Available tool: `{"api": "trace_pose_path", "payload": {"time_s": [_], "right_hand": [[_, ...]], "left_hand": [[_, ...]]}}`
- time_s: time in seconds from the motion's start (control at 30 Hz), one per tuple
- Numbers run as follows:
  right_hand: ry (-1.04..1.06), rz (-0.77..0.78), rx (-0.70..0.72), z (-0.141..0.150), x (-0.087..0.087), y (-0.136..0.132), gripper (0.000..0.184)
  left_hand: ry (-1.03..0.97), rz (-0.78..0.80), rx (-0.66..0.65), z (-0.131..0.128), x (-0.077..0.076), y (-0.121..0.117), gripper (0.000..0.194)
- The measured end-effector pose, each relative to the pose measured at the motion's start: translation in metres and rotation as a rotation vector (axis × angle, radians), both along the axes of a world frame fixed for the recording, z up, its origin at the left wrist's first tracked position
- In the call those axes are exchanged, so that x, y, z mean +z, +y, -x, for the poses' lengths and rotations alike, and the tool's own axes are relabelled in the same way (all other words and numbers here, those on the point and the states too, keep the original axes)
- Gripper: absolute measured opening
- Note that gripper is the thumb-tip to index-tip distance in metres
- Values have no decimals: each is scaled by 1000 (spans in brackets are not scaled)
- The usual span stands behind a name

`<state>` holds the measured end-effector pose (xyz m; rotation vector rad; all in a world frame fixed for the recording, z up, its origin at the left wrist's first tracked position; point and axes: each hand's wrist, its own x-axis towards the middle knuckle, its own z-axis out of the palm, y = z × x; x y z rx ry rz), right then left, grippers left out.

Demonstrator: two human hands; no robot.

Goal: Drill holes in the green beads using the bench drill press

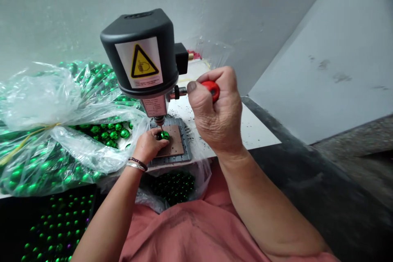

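A small bench drill press (139,51) with a black motor housing and a yellow warning label stands over a grey base plate (181,151). My left hand (150,145) pinches a shiny green bead (163,135) on a brown pad (173,141), right under the drill bit (159,125). The bit's tip is at or very near the bead's top. My right hand (216,106) is closed around the red handle (211,89) of the drill's side lever.
A clear plastic bag (52,131) of green beads, tied with yellow string, lies against the drill's left. More beads fill a bag (173,186) below the table edge and a black tray (55,225) at lower left. Dark specks dot the white tabletop (196,110). Grey walls stand behind.
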<state>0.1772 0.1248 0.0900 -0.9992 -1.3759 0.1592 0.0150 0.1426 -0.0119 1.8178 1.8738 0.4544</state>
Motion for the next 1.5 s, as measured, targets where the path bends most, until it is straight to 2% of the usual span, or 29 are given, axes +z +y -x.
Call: {"api": "trace_pose_path", "payload": {"time_s": [0.27,0.53,0.83,0.97,1.03,1.07,1.13,1.27,1.33,1.4,1.5], "right_hand": [[-76,-91,-93,0,-27,-8,11],[-65,-131,-164,6,-45,-10,8],[106,-104,-57,11,-70,-4,14],[113,-109,-19,11,-89,-3,16],[111,-111,-5,11,-91,-3,15],[122,-110,-6,11,-87,-4,15],[152,-113,-27,12,-68,-3,11],[77,-70,-123,12,-7,5,14],[62,-26,-117,11,16,10,19],[53,26,-90,10,26,13,20],[41,66,-76,9,26,13,20]], "left_hand": [[0,-37,-28,-1,0,-2,37],[-8,-58,-24,0,0,-4,37],[7,-69,-23,-1,-1,-5,33],[6,-84,-32,0,-2,-5,35],[19,-98,-44,0,-2,-5,35],[26,-104,-50,-1,-2,-5,35],[46,-107,-53,-2,-2,-4,33],[53,-95,3,-2,0,-7,33],[12,-81,29,0,4,-14,33],[-64,-25,-1,6,10,-25,33],[-281,142,-123,17,19,-42,41]]}}
